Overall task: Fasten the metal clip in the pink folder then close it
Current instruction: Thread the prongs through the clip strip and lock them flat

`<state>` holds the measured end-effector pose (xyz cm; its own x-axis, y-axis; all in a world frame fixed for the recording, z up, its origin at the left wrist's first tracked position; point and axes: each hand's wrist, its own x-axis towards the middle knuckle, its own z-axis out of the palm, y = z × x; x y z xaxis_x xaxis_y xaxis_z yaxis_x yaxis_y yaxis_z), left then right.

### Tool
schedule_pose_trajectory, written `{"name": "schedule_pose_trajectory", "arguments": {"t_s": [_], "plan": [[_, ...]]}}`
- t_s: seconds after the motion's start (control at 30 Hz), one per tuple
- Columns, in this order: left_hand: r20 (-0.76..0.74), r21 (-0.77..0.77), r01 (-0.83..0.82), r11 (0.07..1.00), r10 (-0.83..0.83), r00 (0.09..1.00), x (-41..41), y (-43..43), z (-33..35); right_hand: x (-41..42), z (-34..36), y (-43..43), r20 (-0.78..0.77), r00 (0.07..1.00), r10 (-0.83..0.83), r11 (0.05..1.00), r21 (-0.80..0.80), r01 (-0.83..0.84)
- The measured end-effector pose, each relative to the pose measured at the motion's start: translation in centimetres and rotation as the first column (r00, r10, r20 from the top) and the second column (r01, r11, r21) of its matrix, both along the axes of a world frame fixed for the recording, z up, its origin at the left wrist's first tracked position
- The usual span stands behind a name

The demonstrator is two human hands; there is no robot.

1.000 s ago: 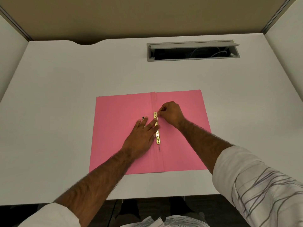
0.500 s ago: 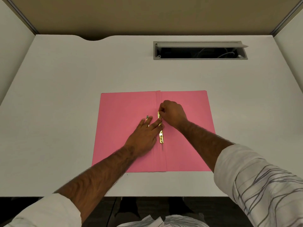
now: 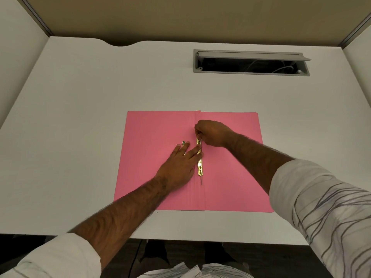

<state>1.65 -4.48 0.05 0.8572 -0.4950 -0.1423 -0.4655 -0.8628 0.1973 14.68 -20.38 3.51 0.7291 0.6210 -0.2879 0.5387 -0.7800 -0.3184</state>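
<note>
The pink folder (image 3: 156,131) lies open and flat on the white desk (image 3: 80,117). A brass metal clip (image 3: 200,167) runs along its centre fold, with a thin prong sticking out below it. My left hand (image 3: 178,165) presses flat on the folder, fingers spread, index finger across the clip's middle. My right hand (image 3: 210,133) pinches the upper end of the clip between thumb and fingers. A small silver piece (image 3: 183,142) sits at my left middle fingertip.
A grey cable hatch (image 3: 251,62) stands open in the desk at the back right. Partition walls enclose the desk on the left, right and back. The desk's front edge runs just below the folder.
My right hand's fingers have shifted slightly up along the top of the clip. My left hand stays pressed in the same spot. The camera has tilted a little.
</note>
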Motion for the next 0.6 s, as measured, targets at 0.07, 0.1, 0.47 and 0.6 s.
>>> {"name": "schedule_pose_trajectory", "arguments": {"t_s": [0.07, 0.1, 0.47, 0.6], "plan": [[0.001, -0.003, -0.002, 1.0, 0.002, 1.0, 0.0, 0.0, 0.0, 0.5, 0.3, 0.4, -0.046, 0.999, 0.0, 0.999, -0.036, -0.001], [0.002, -0.002, -0.002, 1.0, 0.002, 1.0, 0.0, 0.0, 0.0, 0.7, 0.3, 0.6, -0.064, 0.998, -0.009, 0.999, -0.048, 0.006], [0.003, 0.0, 0.009, 1.0, -0.009, 1.0, 0.2, 0.0, -0.3, 1.4, 0.1, 1.6, -0.202, 0.927, -0.315, 0.947, 0.003, 0.322], [0.003, -0.008, -0.001, 1.0, 0.001, 1.0, 0.1, 0.0, -0.2, 1.6, 0.2, 1.2, -0.306, 0.844, -0.441, 0.88, 0.038, 0.473]]}}
